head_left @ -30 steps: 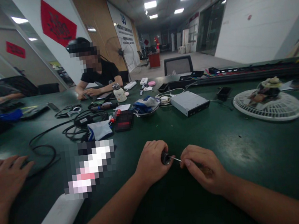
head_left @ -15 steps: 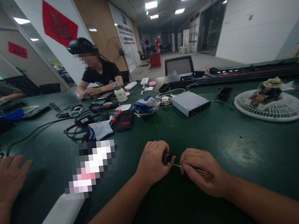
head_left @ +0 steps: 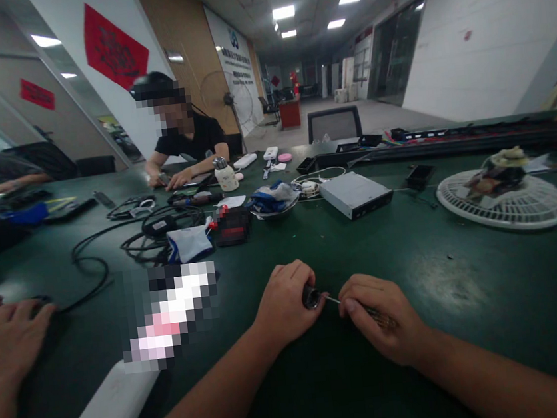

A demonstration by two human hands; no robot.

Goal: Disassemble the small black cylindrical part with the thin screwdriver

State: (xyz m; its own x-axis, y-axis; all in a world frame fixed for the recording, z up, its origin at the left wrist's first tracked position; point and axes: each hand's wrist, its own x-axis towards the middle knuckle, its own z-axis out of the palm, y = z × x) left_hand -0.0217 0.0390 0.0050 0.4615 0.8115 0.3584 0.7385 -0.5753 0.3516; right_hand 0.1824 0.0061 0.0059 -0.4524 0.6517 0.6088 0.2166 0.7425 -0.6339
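Observation:
My left hand (head_left: 285,302) is wrapped around a small dark cylindrical part (head_left: 311,296), whose hollow-looking end faces right. Most of that part is hidden in the fingers. In my right hand (head_left: 397,329) is a thin-shafted screwdriver (head_left: 382,320) with an amber, see-through handle. Its shaft points left, towards the open end of the cylindrical part; whether the tip touches it I cannot tell. Both hands are low over the dark green table (head_left: 299,394), close together.
A long white device (head_left: 101,417), partly pixelated, lies left of my forearm. Another person's hand (head_left: 9,340) is at the left edge by a black cable (head_left: 94,294). Farther back are a disc drive (head_left: 354,193), a white fan grille (head_left: 505,213), a bowl with cloth (head_left: 273,199) and a bottle (head_left: 225,175).
At the left edge, the other person's hands have shifted and a second hand shows, with the black cable now bent near them. My right hand has moved slightly right; my left keeps its hold.

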